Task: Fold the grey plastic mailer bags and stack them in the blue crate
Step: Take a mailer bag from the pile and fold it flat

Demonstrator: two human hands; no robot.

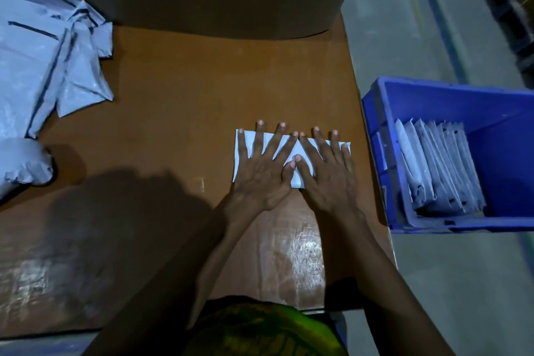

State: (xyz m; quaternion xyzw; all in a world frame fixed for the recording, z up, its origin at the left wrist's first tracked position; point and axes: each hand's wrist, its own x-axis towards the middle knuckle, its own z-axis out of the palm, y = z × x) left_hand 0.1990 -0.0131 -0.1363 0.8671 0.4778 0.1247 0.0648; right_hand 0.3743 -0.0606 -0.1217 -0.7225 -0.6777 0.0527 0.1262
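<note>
Grey plastic like this looks thin and slippery, and I think it wants to spring open. So I press the folded mailer bag flat on the brown cardboard top, near the blue crate. My left hand and right hand lie flat on it, fingers straight and spread apart, thumbs touching. Folded bags stand in a row in the crate. Crinkly unfolded bags sit in a heap far to my left.
</note>
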